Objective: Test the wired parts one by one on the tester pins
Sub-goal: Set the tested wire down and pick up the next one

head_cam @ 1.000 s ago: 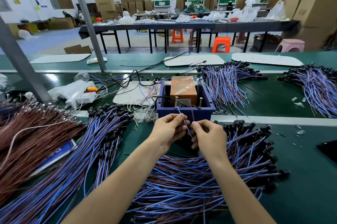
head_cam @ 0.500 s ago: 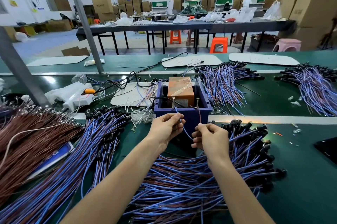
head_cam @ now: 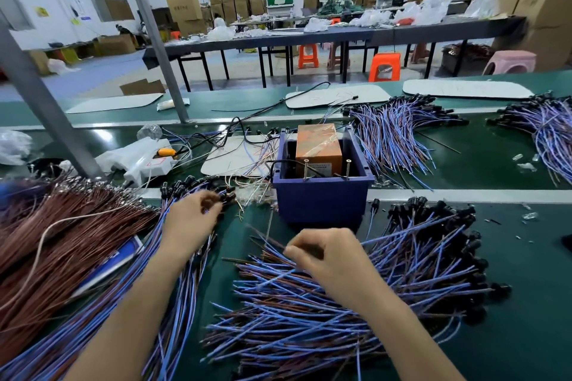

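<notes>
In front of the blue tester box (head_cam: 322, 199), the right hand (head_cam: 329, 260) lies curled on a pile of wired parts (head_cam: 309, 318), pinching a wire end; left of the box, the left hand (head_cam: 192, 221) reaches into another heap (head_cam: 182, 187), fingers blurred, grip unclear; two pins (head_cam: 306, 169) stand upright at the box's near rim; green desk (head_cam: 526, 303); behind the box, orange stools (head_cam: 384, 66), cardboard cartons (head_cam: 184, 5).

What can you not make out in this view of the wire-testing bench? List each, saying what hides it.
Head view: left hand is motion-blurred; whether it grips a part is unclear.
Head view: right hand covers its own fingertips; whether it holds a wire is hidden.
Head view: label on the orange box is too small to read.
Head view: brown wire pile is cut off by the left edge.
</notes>
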`<state>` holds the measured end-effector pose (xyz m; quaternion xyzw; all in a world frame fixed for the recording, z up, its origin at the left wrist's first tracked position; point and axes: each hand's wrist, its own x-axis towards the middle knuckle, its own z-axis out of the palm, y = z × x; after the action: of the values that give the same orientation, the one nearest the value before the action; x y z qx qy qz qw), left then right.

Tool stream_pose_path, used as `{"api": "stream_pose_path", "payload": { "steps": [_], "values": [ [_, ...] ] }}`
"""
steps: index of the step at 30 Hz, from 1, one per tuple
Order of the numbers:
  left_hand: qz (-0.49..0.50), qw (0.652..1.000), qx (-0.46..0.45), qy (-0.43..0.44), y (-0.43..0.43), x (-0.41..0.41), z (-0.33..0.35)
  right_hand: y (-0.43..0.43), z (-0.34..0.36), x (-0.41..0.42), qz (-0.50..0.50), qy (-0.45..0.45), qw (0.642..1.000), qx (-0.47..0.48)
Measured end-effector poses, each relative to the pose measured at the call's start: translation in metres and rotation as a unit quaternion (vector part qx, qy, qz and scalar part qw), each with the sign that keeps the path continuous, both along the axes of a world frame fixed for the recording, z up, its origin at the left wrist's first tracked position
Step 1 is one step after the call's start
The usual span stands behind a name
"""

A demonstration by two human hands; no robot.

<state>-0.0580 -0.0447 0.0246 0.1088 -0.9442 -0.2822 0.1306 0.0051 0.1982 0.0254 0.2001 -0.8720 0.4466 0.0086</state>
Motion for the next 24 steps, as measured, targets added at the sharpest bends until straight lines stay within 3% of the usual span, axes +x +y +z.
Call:
{"api": "stream_pose_path", "payload": {
  "steps": [2, 4, 10, 15, 17, 20, 22, 24],
  "values": [
    [-0.003, 0.979, -0.154, -0.137, -0.014, 0.000, -0.019, -0.005, -0.005, 0.001, 0.000, -0.019, 0.994, 0.108],
    [-0.004, 0.962, -0.200, -0.184, -0.016, 0.005, -0.036, -0.006, -0.010, 0.001, 0.000, -0.038, 0.989, 0.143],
    [-0.018, 0.988, -0.134, -0.075, -0.015, 0.000, -0.037, -0.004, -0.015, -0.001, -0.006, -0.055, 0.996, 0.073],
    [0.007, 0.978, -0.168, -0.126, -0.008, -0.007, -0.035, 0.000, -0.018, -0.001, -0.006, -0.055, 0.997, 0.048],
    [0.027, 0.981, -0.165, -0.098, -0.003, -0.003, -0.032, 0.002, -0.020, 0.000, -0.010, -0.048, 0.998, 0.040],
    [0.019, 0.992, -0.120, 0.012, 0.015, 0.005, -0.018, 0.004, -0.022, 0.000, -0.024, -0.065, 0.997, -0.015],
    [-0.043, 0.994, -0.008, 0.099, 0.036, 0.015, -0.003, 0.002, -0.020, -0.002, -0.050, -0.103, 0.989, -0.094],
    [-0.145, 0.977, 0.105, 0.119, 0.065, 0.029, 0.012, -0.003, -0.016, -0.005, -0.062, -0.161, 0.965, -0.197]
  ]
}}
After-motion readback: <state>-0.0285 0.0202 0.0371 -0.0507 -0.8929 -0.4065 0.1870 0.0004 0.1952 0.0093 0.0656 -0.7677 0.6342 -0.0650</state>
